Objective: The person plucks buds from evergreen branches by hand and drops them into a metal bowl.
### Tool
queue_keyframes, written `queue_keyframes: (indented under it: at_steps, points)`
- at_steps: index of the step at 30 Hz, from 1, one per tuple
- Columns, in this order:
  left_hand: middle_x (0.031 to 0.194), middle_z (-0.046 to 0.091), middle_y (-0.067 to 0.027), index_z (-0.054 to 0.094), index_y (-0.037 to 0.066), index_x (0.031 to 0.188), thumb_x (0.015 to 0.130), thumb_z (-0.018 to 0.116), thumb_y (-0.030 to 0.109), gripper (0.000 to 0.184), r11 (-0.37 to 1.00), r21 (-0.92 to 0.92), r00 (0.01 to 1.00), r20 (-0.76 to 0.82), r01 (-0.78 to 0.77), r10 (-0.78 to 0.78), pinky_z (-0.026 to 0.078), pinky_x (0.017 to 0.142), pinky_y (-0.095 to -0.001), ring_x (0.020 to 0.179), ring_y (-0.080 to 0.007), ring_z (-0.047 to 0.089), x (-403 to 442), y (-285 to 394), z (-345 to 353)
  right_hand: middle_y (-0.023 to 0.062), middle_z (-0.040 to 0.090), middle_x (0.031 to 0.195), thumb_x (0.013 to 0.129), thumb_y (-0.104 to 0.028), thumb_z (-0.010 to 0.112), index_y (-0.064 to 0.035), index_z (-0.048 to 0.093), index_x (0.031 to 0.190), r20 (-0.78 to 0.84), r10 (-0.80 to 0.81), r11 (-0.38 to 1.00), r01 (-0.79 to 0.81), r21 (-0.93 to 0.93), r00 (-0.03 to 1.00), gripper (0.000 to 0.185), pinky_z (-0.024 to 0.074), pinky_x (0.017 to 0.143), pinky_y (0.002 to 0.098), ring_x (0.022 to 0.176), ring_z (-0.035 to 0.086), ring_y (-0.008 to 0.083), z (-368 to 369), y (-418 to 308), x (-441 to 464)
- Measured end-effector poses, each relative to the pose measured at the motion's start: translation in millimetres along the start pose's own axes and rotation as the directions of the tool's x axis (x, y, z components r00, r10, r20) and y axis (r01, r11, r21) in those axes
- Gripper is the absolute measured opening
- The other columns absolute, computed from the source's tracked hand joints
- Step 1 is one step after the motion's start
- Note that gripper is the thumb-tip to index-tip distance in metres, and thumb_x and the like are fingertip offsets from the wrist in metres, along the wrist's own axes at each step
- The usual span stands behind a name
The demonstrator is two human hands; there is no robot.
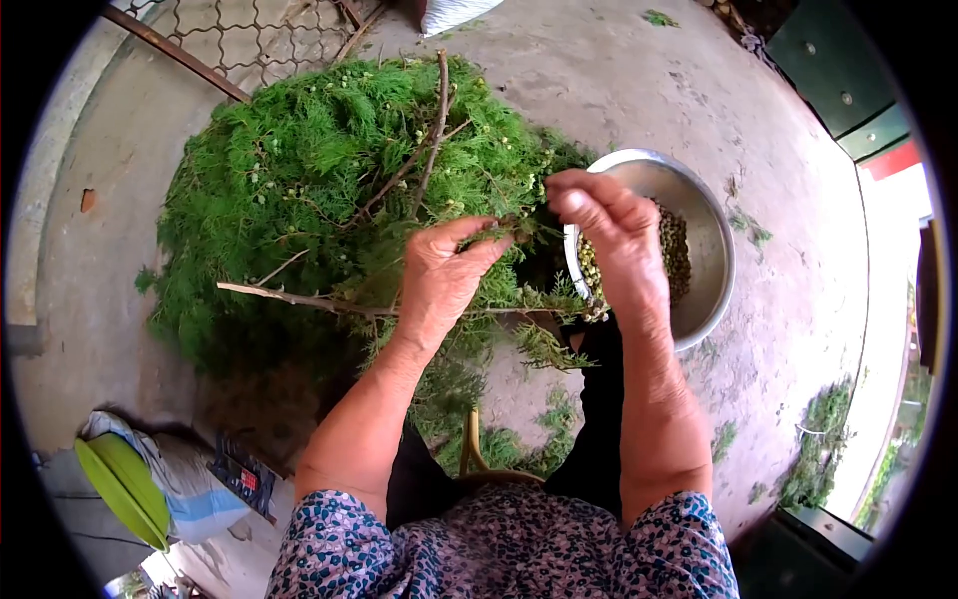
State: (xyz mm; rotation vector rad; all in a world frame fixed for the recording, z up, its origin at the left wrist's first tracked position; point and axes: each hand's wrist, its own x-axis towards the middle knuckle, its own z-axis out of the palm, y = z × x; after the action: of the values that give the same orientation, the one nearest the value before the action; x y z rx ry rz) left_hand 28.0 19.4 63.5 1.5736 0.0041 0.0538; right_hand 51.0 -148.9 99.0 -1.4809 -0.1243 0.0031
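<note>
A big heap of green conifer branches (329, 150) lies on the floor in front of me, with small pale cones among the sprays. My left hand (444, 270) is at its right side, thumb and fingers pinched on a leafy sprig (514, 228). To the right, my right hand (624, 235) is closed, its fingertips together near the sprig; whatever they hold is too small to make out. Under that hand stands a metal basin (711, 260), partly filled with small greenish-brown cones (676, 255). A cut branch (299, 298) runs crosswise beneath my left wrist.
Bare sticks (434, 130) poke up from the heap. Loose green clippings (818, 439) litter the concrete floor (619, 80). A green cabinet (828, 70) stands at the upper right, a white sack (454, 15) at the top. A lime-green plastic item (120, 479) is at lower left.
</note>
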Motion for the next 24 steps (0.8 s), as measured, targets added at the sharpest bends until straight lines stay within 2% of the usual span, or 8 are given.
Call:
queue_keyframes:
  at_steps: [1,4,7,9,13,17,20,24]
  points:
    - [0.079,0.063,-0.0009,0.066,0.000,0.093,0.077,0.064,0.000,0.016,0.997,0.066,0.998,0.029,0.050,-0.052,0.044,0.063,-0.0194,0.070,-0.0053,0.054,-1.1,5.0,-2.0,0.0077,0.063,0.086,0.082,-0.016,0.062,-0.0019,0.063,0.095,0.066,-0.029,0.992,0.037,-0.119,0.997,0.019,0.0463,0.073,0.0287,0.079,0.059,0.0168,6.8,2.6,-1.9]
    - [0.080,0.064,-0.0015,0.066,-0.001,0.092,0.077,0.064,0.000,0.016,0.990,0.133,0.998,0.039,0.036,-0.042,0.044,0.062,-0.0198,0.070,-0.0052,0.054,-2.1,8.3,-3.1,0.0141,0.062,0.086,0.081,-0.015,0.063,0.0008,0.061,0.098,0.193,-0.068,0.908,0.141,-0.394,0.979,0.023,0.0460,0.070,0.0309,0.079,0.060,0.0216,17.3,16.8,-3.9]
    - [0.079,0.064,-0.0011,0.066,-0.001,0.091,0.077,0.064,0.000,0.014,0.986,0.164,0.998,0.061,0.001,-0.011,0.044,0.062,-0.0200,0.069,-0.0052,0.054,-1.6,4.9,-6.2,0.0108,0.063,0.079,0.083,-0.014,0.059,0.0021,0.062,0.095,0.175,-0.055,0.943,0.109,-0.316,0.983,0.020,0.0448,0.068,0.0299,0.073,0.058,0.0188,22.3,14.8,-7.3]
    - [0.078,0.064,-0.0011,0.066,-0.001,0.090,0.076,0.064,0.000,0.014,0.995,0.091,0.996,0.071,0.043,-0.049,0.044,0.061,-0.0201,0.068,-0.0052,0.054,-3.1,7.3,-5.2,0.0065,0.061,0.073,0.085,-0.016,0.056,0.0035,0.062,0.089,0.098,0.266,0.964,-0.262,-0.053,0.959,0.020,0.0423,0.065,0.0271,0.066,0.053,0.0136,25.0,5.5,-8.1]
    - [0.078,0.064,-0.0014,0.067,0.000,0.090,0.076,0.065,0.000,0.014,0.992,0.045,0.986,0.108,0.121,-0.125,0.044,0.062,-0.0200,0.069,-0.0051,0.054,-4.9,11.9,-4.7,0.0035,0.059,0.071,0.085,-0.019,0.057,0.0019,0.062,0.082,0.044,0.491,0.834,-0.484,0.264,0.870,0.022,0.0389,0.063,0.0246,0.064,0.048,0.0099,27.0,9.0,-6.6]
    - [0.079,0.065,-0.0031,0.066,-0.001,0.090,0.075,0.065,0.000,0.015,0.990,-0.051,0.987,0.101,0.134,-0.129,0.047,0.066,-0.0208,0.071,-0.0071,0.057,0.7,5.7,-2.8,0.0041,0.059,0.077,0.085,-0.016,0.056,0.0003,0.060,0.088,-0.002,0.357,0.855,-0.326,0.404,0.934,0.018,0.0400,0.066,0.0251,0.068,0.050,0.0112,33.8,21.8,-5.0]
    - [0.080,0.065,-0.0042,0.066,-0.002,0.090,0.075,0.064,-0.001,0.015,0.983,-0.041,0.981,0.084,0.177,-0.173,0.047,0.068,-0.0204,0.072,-0.0081,0.058,2.5,1.3,-3.3,0.0052,0.059,0.083,0.085,-0.013,0.053,-0.0004,0.057,0.094,0.114,0.383,0.754,-0.381,0.535,0.917,0.016,0.0414,0.071,0.0251,0.074,0.051,0.0118,27.6,18.0,-0.2]
    - [0.079,0.065,-0.0045,0.065,-0.002,0.091,0.074,0.066,-0.001,0.017,0.970,-0.083,0.972,0.079,0.230,-0.223,0.046,0.064,-0.0192,0.069,-0.0068,0.057,5.1,0.7,-4.8,0.0045,0.058,0.084,0.084,-0.007,0.050,-0.0030,0.055,0.097,0.066,0.311,0.888,-0.314,0.335,0.948,0.014,0.0436,0.074,0.0271,0.077,0.054,0.0143,26.1,19.2,-1.2]
